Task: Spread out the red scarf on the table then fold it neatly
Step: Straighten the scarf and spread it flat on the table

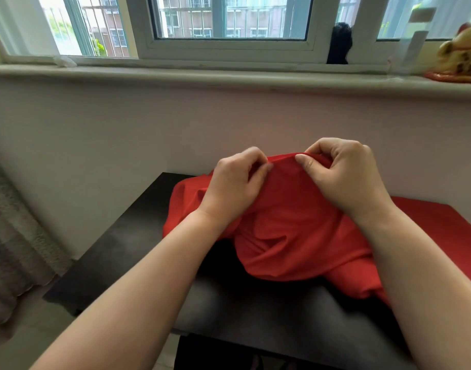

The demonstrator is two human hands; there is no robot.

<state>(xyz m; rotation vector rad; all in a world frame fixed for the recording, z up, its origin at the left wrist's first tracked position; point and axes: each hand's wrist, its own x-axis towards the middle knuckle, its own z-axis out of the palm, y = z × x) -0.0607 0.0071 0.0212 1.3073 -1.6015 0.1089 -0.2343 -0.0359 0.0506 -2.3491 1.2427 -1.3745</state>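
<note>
The red scarf [290, 231] lies bunched and rumpled on the dark table [127, 252], with its top edge lifted off the surface. My left hand [234, 185] pinches that raised edge on its left side between thumb and fingers. My right hand [343, 174] pinches the same edge a short way to the right. The cloth hangs down from both hands in loose folds and spreads flat toward the table's right side. Part of the scarf is hidden under my forearms.
A pale wall stands just behind the table, with a windowsill [229, 78] above it. A yellow and red figurine [461, 57] and a black object [339, 44] sit on the sill. A grey curtain [13, 236] hangs at the left.
</note>
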